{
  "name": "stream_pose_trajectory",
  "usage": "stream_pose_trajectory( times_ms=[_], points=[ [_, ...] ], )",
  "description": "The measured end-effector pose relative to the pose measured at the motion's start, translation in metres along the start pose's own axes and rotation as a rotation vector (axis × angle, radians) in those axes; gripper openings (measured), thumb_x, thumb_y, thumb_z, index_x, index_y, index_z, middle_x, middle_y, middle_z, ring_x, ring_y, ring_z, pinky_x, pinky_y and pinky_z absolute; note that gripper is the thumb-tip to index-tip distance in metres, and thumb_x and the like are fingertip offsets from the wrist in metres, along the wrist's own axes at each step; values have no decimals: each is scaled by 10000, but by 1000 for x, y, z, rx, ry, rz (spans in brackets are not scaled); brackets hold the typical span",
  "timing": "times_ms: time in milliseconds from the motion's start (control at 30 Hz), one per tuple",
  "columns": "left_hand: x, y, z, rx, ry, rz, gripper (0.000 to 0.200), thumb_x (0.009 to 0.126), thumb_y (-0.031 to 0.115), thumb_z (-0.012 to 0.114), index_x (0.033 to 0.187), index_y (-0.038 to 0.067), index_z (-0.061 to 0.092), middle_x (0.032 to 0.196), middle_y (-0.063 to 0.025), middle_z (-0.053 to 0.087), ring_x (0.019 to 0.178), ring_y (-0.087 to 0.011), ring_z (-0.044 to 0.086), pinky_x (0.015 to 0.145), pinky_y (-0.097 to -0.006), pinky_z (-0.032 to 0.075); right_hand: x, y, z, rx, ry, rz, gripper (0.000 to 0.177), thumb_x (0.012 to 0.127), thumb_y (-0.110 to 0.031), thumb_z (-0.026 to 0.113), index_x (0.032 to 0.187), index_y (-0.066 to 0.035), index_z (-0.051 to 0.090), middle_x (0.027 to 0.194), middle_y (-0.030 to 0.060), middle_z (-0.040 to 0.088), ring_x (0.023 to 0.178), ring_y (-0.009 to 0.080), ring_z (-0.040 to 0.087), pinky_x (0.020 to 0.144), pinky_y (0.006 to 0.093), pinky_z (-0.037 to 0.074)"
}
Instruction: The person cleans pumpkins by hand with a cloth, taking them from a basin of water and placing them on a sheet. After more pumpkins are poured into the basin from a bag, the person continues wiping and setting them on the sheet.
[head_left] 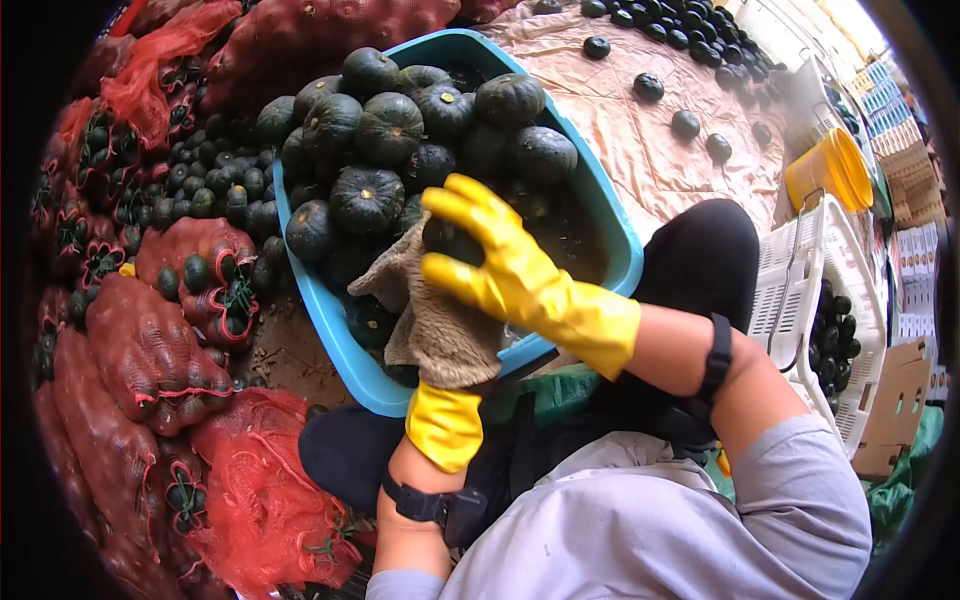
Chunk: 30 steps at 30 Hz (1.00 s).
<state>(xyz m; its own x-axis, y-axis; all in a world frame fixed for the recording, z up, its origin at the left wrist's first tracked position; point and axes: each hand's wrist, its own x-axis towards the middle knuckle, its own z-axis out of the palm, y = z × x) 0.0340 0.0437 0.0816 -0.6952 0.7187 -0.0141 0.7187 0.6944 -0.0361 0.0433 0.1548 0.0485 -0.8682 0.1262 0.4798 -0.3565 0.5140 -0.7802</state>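
Observation:
My right hand point(510, 275), in a yellow rubber glove, spreads its thumb and fingers around a dark green kabocha squash point(448, 240). The hand itself covers much of that squash. A wet brown cloth point(455, 335) covers my left hand point(445, 425) and lies against the squash's near side. Only the yellow glove cuff shows there; the left fingers are hidden under the cloth. Both hands are over the near part of a blue plastic tub point(330, 350). Several more kabocha squashes point(390, 130) are heaped in the tub, above dark water point(575, 235).
Red mesh sacks point(150, 350) of squashes crowd the left side, with loose squashes point(225, 170) among them. More squashes point(690, 30) lie on a pinkish sheet point(620, 130) beyond the tub. A yellow bucket point(828, 170) and white crate point(800, 270) stand at right.

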Motion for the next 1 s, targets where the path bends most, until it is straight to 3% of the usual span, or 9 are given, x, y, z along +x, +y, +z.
stream_pose_trajectory(
  times_ms=[100,267,367,533,567,633,767,900,1000],
  points=[
    [4,7,8,85,-75,-30,636,1089,332,550,1645,79,374,1585,-124,524,1511,-280,451,1297,-469,283,28,-8,-10,280,88,444,611,880,-268,865,1422,-103,636,1472,227,580,1391,434,545,1180,477,457],
    [-18,-18,2,-916,449,-35,653,1007,304,672,1569,64,442,1540,-127,563,1453,-291,509,1290,-479,292,-19,-4,-1,146,-210,-164,656,846,-316,893,1433,-152,650,1573,236,519,1475,458,467,1237,546,381],
    [4,1,-12,-367,156,-109,539,1016,334,638,1475,78,521,1387,-108,674,1355,-307,598,1264,-442,336,9,33,15,-99,223,258,680,853,-296,880,1460,-128,624,1573,266,501,1479,479,451,1242,541,383],
    [-11,-33,-11,-834,322,41,612,968,315,687,1498,71,503,1393,-124,661,1351,-317,599,1243,-440,363,-3,8,-30,319,-329,85,494,1032,-136,700,1516,-118,601,1603,182,532,1495,326,501,1212,444,422],
    [-14,-35,-6,-863,351,24,627,959,311,697,1503,70,500,1394,-128,658,1351,-319,600,1239,-439,369,4,15,-29,306,-295,182,417,1070,-116,636,1486,-86,617,1486,187,635,1418,298,581,1189,412,448],
    [-18,-27,1,-811,405,-65,658,940,303,717,1512,67,493,1396,-134,653,1349,-322,600,1231,-438,380,16,27,-19,160,-272,285,402,1056,-189,644,1425,-29,642,1315,244,723,1276,431,665,1121,452,510],
    [-13,-28,16,-771,473,-107,723,902,287,757,1530,62,479,1400,-147,643,1347,-330,602,1215,-437,401,-19,-21,10,-51,-4,206,685,931,-371,834,1496,-72,590,1590,289,502,1467,477,483,1223,512,409],
    [-19,-37,16,-756,472,-37,791,864,271,797,1549,56,465,1404,-160,632,1344,-337,603,1199,-435,423,-17,-12,1,160,-144,228,709,875,-365,888,1473,-95,618,1495,249,581,1406,433,548,1208,496,425],
    [-24,-48,10,-803,442,-4,843,836,259,826,1563,52,454,1407,-169,624,1342,-343,604,1186,-433,440,-8,-21,-8,698,-265,435,566,934,-317,836,1426,-96,666,1349,179,690,1292,322,654,1145,428,487]
  ],
)
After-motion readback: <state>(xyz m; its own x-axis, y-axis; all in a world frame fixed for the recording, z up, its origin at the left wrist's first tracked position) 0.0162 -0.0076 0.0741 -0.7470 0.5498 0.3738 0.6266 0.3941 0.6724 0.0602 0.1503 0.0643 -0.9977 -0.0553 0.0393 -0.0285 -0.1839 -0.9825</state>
